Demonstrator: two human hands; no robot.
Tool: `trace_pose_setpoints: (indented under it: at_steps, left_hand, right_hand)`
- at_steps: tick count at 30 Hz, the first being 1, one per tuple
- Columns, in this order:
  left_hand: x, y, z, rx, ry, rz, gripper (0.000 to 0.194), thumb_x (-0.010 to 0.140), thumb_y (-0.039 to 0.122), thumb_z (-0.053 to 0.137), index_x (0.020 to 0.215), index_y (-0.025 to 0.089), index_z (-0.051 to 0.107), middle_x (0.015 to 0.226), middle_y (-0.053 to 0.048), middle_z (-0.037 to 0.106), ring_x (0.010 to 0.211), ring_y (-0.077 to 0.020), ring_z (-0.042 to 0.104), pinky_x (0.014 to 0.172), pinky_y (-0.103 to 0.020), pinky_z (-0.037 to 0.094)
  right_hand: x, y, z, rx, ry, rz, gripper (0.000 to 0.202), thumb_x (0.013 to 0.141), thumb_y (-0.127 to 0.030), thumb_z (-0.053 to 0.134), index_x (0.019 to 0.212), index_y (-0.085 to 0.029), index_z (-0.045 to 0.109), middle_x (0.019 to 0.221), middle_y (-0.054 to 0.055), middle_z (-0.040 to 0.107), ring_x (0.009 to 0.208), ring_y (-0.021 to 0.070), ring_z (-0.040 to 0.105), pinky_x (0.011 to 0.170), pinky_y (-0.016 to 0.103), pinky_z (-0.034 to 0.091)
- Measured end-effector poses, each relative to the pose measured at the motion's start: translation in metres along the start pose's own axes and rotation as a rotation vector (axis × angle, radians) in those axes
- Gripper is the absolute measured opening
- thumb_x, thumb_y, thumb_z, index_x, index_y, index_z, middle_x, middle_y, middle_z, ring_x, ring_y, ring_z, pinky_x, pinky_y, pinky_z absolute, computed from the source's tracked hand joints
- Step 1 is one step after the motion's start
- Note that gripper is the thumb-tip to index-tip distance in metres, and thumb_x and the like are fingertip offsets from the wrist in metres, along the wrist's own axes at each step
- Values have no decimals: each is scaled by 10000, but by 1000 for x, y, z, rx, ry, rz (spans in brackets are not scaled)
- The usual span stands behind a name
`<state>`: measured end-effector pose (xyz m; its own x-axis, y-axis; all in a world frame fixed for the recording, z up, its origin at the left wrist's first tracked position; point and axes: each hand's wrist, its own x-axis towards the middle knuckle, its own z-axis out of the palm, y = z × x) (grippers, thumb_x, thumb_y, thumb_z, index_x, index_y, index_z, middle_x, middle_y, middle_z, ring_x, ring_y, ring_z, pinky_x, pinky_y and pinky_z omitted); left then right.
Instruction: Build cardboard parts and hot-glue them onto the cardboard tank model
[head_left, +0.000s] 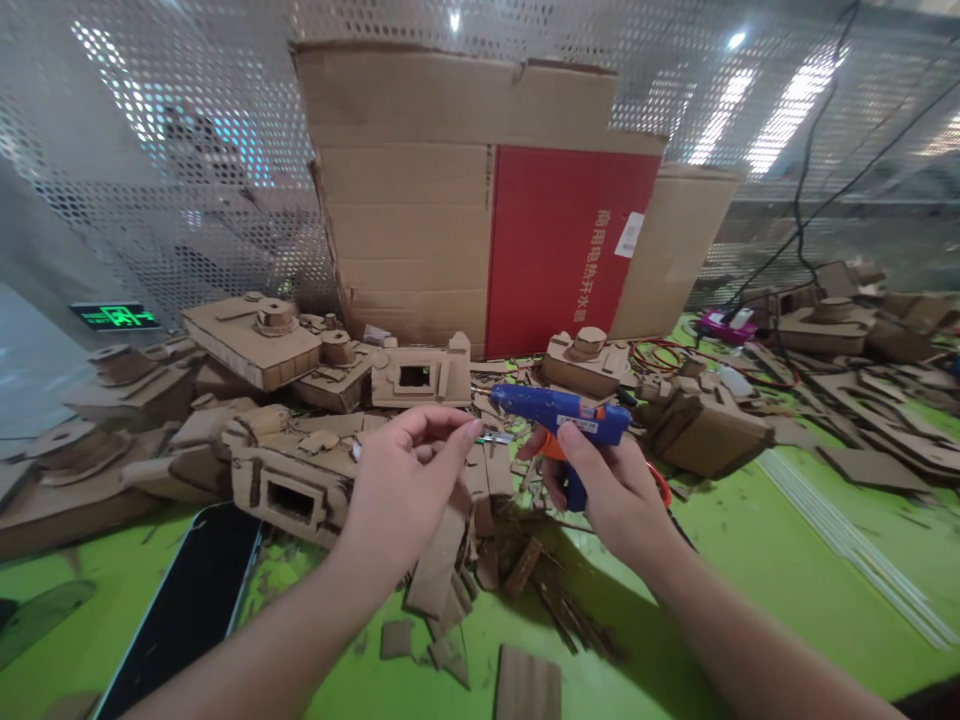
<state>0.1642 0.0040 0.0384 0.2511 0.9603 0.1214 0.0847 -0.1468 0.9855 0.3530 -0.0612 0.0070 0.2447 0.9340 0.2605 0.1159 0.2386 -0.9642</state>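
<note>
My right hand (611, 480) is wrapped round a blue glue gun (559, 412) with an orange trigger, its nozzle pointing left. Close to that nozzle, my left hand (416, 470) pinches a small, thin piece (493, 438) between thumb and forefinger; it looks pale and metallic, but its exact shape is too small to tell. The hands are apart, above a heap of cardboard scraps (439, 560). Behind my left hand stands a cardboard piece with a rectangular opening (420, 378). A larger cardboard body (289, 490) lies to its left.
A dark phone (187, 610) lies at the lower left of the green table (720, 600). Clear glue sticks (851, 545) rest at the right. Several cardboard models flank the hands, and a large cardboard sheet (412, 240) stands behind. A purple socket (726, 325) is at the back right.
</note>
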Motion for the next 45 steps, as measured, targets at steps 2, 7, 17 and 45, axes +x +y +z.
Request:
trace_pose_setpoints:
  at_steps: [2, 7, 17, 45]
  left_hand:
    - [2, -3, 3, -155, -12, -123, 263, 854, 427, 849, 914, 176, 795, 551, 29, 644, 375, -68, 382, 381, -199, 264]
    - [0, -6, 11, -470, -28, -303, 444, 678, 466, 982, 898, 128, 796, 615, 29, 640, 390, -8, 304, 348, -140, 195]
    - [-8, -5, 18, -729, -8, -401, 417, 601, 323, 1057, 856, 103, 810, 703, 11, 668, 515, -23, 444, 376, -82, 321]
    - [-4, -19, 15, -544, -88, -433, 328, 1034, 327, 739, 1324, 182, 692, 1325, -107, 731, 1081, -272, 753, 897, -476, 660]
  right_hand:
    - [-1, 0, 1, 17, 7, -7, 560, 1008, -725, 610, 856, -193, 700, 682, 25, 684, 467, 129, 546, 456, 277, 459]
    - [-6, 5, 2, 17, -16, 0, 512, 1039, -672, 607, 912, -192, 732, 630, 8, 649, 494, 152, 567, 482, 287, 468]
    - [-10, 13, 3, -45, -44, -2, 537, 1055, -678, 579, 956, -179, 751, 600, -7, 609, 513, 150, 556, 505, 281, 433]
    - [-11, 11, 3, -186, -68, -18, 550, 1034, -728, 551, 847, -224, 663, 553, -13, 567, 484, 168, 507, 462, 303, 386]
